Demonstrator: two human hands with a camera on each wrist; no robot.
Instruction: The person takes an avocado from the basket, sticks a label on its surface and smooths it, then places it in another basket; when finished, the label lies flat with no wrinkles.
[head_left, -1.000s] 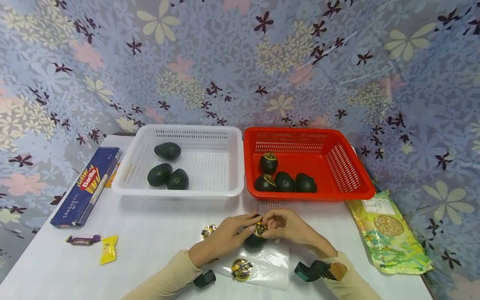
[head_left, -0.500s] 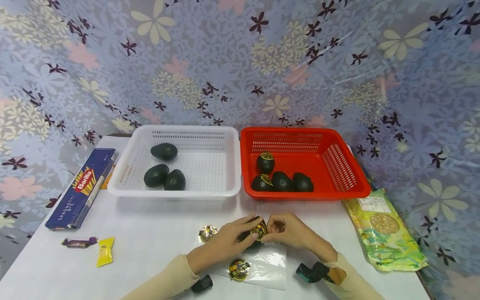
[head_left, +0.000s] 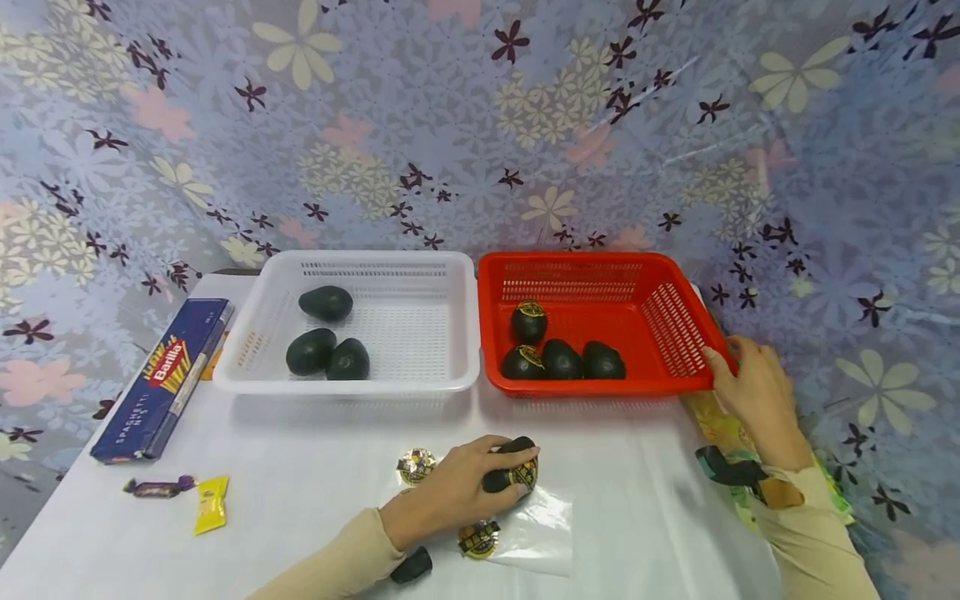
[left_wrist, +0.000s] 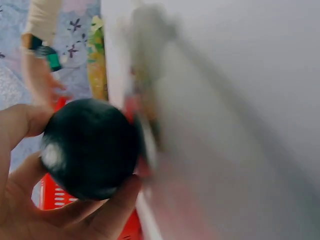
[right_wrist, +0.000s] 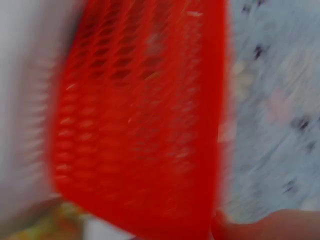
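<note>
My left hand [head_left: 450, 496]: curled round the stickered avocado [head_left: 512, 468], holding it against the tabletop [head_left: 300, 467] near the front edge, about midway along it.
Avocado's lie: long axis runs roughly left to right in the head view, slightly tilted, gold sticker facing right and toward me (which end is the stem I cannot tell).
My right hand [head_left: 753, 392]: fingers resting on the red basket [head_left: 592, 265] at its front right corner; whether they grip the rim I cannot tell.
Head view only: white basket [head_left: 375, 260] with three bare avocados, touching the red basket, which holds four; clear sheet [head_left: 536, 533] under my left hand with loose stickers; spaghetti box [head_left: 161, 379] along the left edge.
Left wrist view only: my thumb and fingers wrapped under the avocado's dark, unstickered side (the rest is blurred).
Right wrist view only: the red basket's mesh wall up close, heavily blurred.
</note>
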